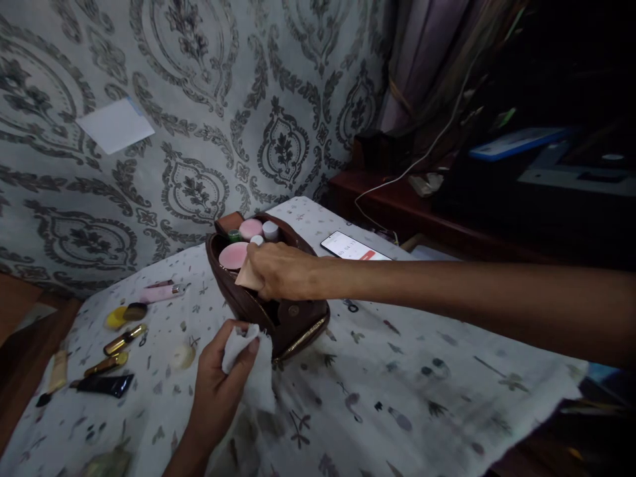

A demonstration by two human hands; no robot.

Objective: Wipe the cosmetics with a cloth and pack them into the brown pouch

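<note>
A brown zippered bag (238, 288) stands open on the patterned cloth. Inside it are pink round-topped items (234, 256), white caps (271, 230) and a green-capped item (234, 235). My right hand (285, 270) reaches into the bag's opening, its fingers closed on a beige item (249, 275) whose lower end is hidden. In front of the bag, my left hand (223, 374) pinches a crumpled white tissue (261, 377) between thumb and fingers, close to the bag's near side.
Several cosmetics lie at left, among them a pink tube (161, 293), a gold tube (124, 339), a black tube (106, 385) and a yellow round item (116, 318). A lit phone (350, 246) lies behind my right forearm. Patterned wall (199, 185) borders the table.
</note>
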